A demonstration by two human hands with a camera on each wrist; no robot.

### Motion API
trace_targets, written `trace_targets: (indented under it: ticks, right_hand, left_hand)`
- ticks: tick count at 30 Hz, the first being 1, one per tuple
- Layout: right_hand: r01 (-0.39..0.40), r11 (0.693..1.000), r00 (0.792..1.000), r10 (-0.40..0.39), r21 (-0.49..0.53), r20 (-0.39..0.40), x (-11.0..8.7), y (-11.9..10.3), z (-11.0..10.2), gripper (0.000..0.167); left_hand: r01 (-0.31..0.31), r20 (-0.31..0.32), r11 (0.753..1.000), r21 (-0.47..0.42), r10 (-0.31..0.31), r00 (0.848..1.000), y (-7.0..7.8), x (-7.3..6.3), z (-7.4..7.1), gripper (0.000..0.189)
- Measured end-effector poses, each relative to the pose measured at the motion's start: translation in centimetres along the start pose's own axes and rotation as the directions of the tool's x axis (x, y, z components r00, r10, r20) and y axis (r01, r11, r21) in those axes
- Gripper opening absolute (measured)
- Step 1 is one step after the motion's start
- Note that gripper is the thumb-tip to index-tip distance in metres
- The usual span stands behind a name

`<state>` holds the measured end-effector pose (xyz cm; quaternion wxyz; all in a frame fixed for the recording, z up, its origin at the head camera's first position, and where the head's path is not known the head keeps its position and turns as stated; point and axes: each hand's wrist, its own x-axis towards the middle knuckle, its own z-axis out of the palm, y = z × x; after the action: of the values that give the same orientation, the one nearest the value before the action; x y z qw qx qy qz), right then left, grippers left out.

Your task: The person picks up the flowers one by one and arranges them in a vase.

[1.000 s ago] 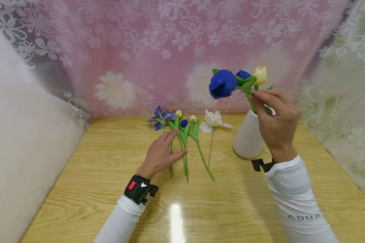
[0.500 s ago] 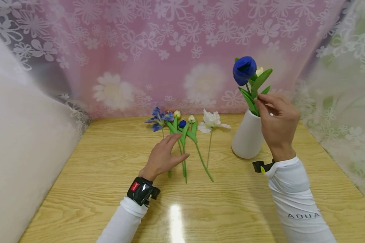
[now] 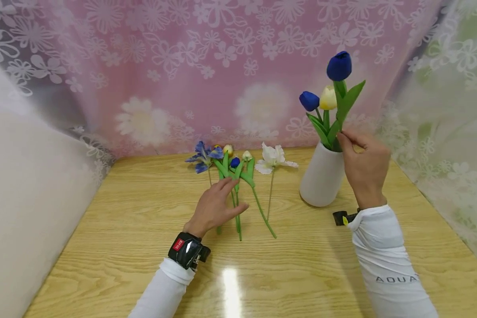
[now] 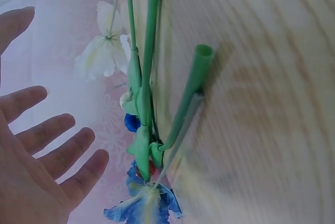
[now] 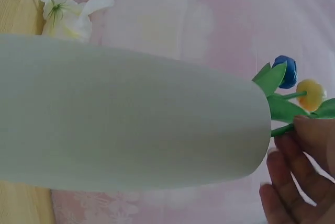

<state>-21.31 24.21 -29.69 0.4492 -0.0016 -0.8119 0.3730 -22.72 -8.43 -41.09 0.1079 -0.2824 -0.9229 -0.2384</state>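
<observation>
My right hand (image 3: 365, 170) pinches the green stem of a blue tulip (image 3: 339, 66) between thumb and forefinger. The stem's lower part is inside the mouth of the white vase (image 3: 321, 181), seen also in the right wrist view, where the right hand (image 5: 303, 169) is beside the rim. Another blue tulip (image 3: 309, 101) and a pale yellow tulip (image 3: 327, 98) stand in the vase. Over the stems on the table, my left hand (image 3: 214, 207) hovers with fingers spread. In the left wrist view that hand (image 4: 42, 166) holds nothing.
On the wooden table (image 3: 143, 260) lie a blue-violet ruffled flower (image 3: 202, 155), a yellowish tulip (image 3: 228, 150), a small blue tulip (image 3: 235, 162), a white tulip bud (image 3: 247, 155) and a white ruffled flower (image 3: 273, 155). A pink floral curtain (image 3: 206, 97) hangs behind.
The blue tulip in my right hand has swung from tilted left to upright, its stem now in the vase mouth. The left hand has stayed nearly still above the stems.
</observation>
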Motion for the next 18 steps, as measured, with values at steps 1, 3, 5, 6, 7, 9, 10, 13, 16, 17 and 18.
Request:
trace_targets:
  ticks: [1,3,5,6,7,9,10,13,16,17,18]
  right_hand:
    - [-0.034,0.999,0.999,0.034,-0.030,0.006,0.0,0.2,-0.1,0.027]
    - [-0.091,0.994,0.996,0.092,-0.064,0.009,0.0,0.4,-0.2,0.030]
    - [-0.127,0.989,0.992,0.128,-0.078,0.006,-0.2,0.6,-0.2,0.031]
    - [-0.130,0.989,0.991,0.131,-0.076,0.002,-0.4,0.6,-0.2,0.030]
    - [-0.125,0.990,0.992,0.125,-0.067,-0.002,-0.6,0.7,-0.2,0.029]
    - [-0.088,0.995,0.996,0.088,-0.044,-0.017,-1.0,0.8,-0.2,0.027]
    - [-0.072,0.997,0.997,0.071,-0.032,-0.023,-1.2,0.8,-0.1,0.026]
    - [-0.016,1.000,0.999,0.016,0.010,-0.028,-1.9,0.7,-0.1,0.024]
    - [0.022,0.999,1.000,-0.021,0.029,-0.016,-2.7,0.5,0.0,0.022]
    - [0.035,0.999,0.999,-0.034,0.034,-0.012,-3.0,0.4,0.0,0.021]
    - [0.048,0.998,0.999,-0.048,0.036,-0.003,-3.3,0.3,0.0,0.020]
  left_hand:
    - [0.005,0.007,1.000,0.006,-0.005,1.000,0.0,0.0,0.0,0.071]
    - [0.015,0.016,1.000,0.023,-0.015,1.000,-0.1,0.0,0.1,0.072]
    - [0.023,0.020,0.999,0.028,-0.024,1.000,-0.2,-0.1,0.2,0.071]
    - [0.027,0.021,0.999,0.030,-0.028,0.999,-0.3,-0.2,0.2,0.071]
    - [0.030,0.022,0.999,0.029,-0.031,0.999,-0.3,-0.2,0.2,0.071]
    - [0.035,0.026,0.999,0.027,-0.036,0.999,-0.4,-0.3,0.1,0.071]
    - [0.037,0.027,0.999,0.026,-0.038,0.999,-0.4,-0.3,0.1,0.071]
    - [0.041,0.025,0.999,0.027,-0.042,0.999,-0.6,-0.3,0.1,0.070]
    - [0.049,0.024,0.998,0.026,-0.049,0.998,-0.8,-0.5,0.2,0.069]
    - [0.052,0.026,0.998,0.026,-0.052,0.998,-0.8,-0.5,0.2,0.069]
    - [0.055,0.029,0.998,0.025,-0.056,0.998,-0.9,-0.6,0.3,0.070]
